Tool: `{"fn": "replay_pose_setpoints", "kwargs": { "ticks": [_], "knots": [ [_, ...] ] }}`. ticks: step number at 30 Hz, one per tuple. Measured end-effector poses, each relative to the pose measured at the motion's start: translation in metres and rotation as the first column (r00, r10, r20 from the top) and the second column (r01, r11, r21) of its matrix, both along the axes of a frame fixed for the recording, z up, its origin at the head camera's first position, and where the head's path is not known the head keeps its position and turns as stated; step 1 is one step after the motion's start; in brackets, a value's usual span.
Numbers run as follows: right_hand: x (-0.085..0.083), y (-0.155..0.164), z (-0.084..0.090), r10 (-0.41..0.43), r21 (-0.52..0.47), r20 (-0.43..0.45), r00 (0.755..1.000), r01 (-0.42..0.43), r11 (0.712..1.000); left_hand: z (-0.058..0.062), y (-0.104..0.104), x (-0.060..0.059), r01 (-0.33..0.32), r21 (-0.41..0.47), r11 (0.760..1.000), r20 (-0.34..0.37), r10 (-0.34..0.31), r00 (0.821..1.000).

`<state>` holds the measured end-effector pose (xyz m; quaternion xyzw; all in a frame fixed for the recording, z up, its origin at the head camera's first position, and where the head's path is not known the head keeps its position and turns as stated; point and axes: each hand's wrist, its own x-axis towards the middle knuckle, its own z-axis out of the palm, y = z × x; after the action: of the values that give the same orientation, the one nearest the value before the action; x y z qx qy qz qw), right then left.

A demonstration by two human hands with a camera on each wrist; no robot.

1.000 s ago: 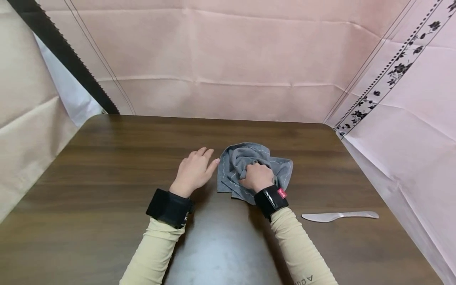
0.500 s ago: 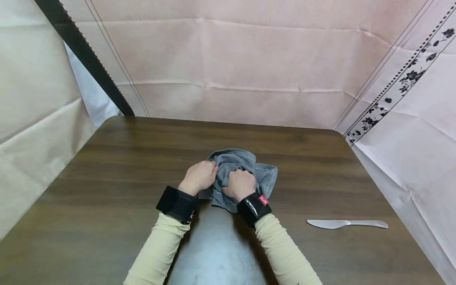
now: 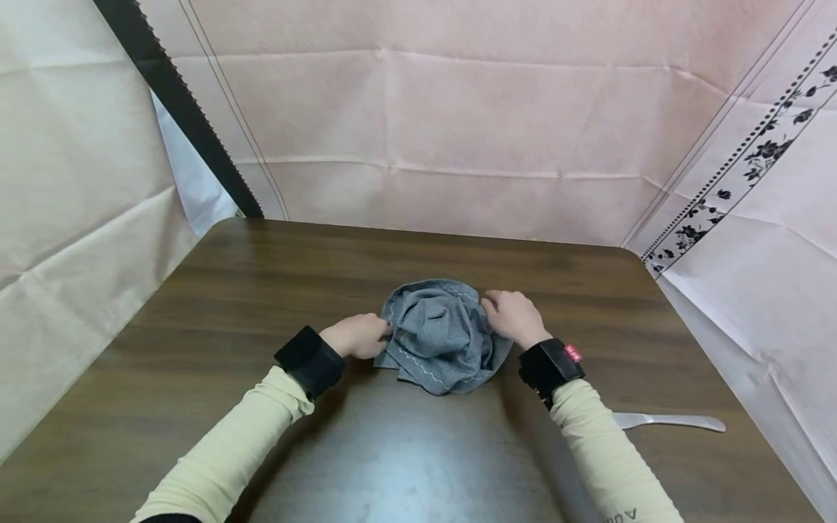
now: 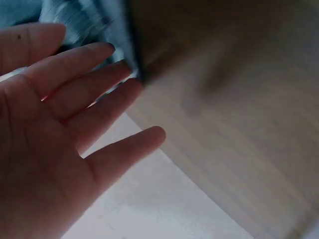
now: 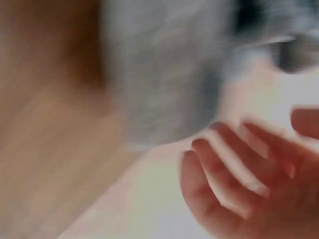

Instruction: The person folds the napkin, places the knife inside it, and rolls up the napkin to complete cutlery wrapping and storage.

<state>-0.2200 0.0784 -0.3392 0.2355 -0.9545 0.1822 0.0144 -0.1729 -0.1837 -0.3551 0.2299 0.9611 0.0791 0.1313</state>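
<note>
A crumpled grey-blue cloth (image 3: 434, 338) with pale stitching along its edge lies bunched on the table. At its left edge is my left hand (image 3: 358, 335); in the left wrist view its fingers (image 4: 99, 107) are straight and spread beside the cloth (image 4: 82, 22). My right hand (image 3: 516, 318) is by the cloth's right edge. The right wrist view is blurred, but there the loosely bent fingers (image 5: 214, 184) hold nothing near a hanging part of the cloth (image 5: 164, 74). Whether either hand touches the fabric I cannot tell.
A silver table knife (image 3: 680, 420) lies at the right, its blade partly hidden by my right sleeve (image 3: 608, 450). The brown wooden table (image 3: 163, 378) has rounded far corners. Pale sheets (image 3: 458, 116) hang behind and beside it.
The right hand has let go of the cloth's middle and moved to its right side. The left hand first came onto the cloth, then drew back left. The cloth is now bunched more roundly.
</note>
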Motion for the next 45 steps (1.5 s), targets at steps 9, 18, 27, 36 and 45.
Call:
{"fn": "replay_pose_setpoints", "kwargs": {
  "ticks": [9,18,27,36,45],
  "knots": [
    [-0.010,0.015,-0.027,0.143,0.165,0.133,0.981,-0.164,0.973,0.002,0.001,0.006,-0.020,-0.023,1.000,-0.002,0.020,1.000],
    [-0.008,0.023,-0.025,-0.018,0.259,0.169,0.985,-0.026,0.966,0.012,0.001,0.000,-0.120,-0.091,0.989,-0.025,0.119,0.993],
    [-0.010,0.047,-0.023,-0.157,0.281,0.170,0.973,0.105,0.954,0.011,-0.014,-0.006,-0.233,-0.169,0.958,-0.035,0.230,0.972],
    [-0.015,0.074,-0.027,-0.197,0.307,0.124,0.972,0.151,0.940,0.017,-0.043,-0.014,-0.327,-0.204,0.923,-0.025,0.329,0.944],
    [-0.018,0.080,-0.028,-0.208,0.313,0.102,0.973,0.166,0.935,0.011,-0.054,-0.026,-0.368,-0.226,0.902,-0.048,0.367,0.929]
  ]
}}
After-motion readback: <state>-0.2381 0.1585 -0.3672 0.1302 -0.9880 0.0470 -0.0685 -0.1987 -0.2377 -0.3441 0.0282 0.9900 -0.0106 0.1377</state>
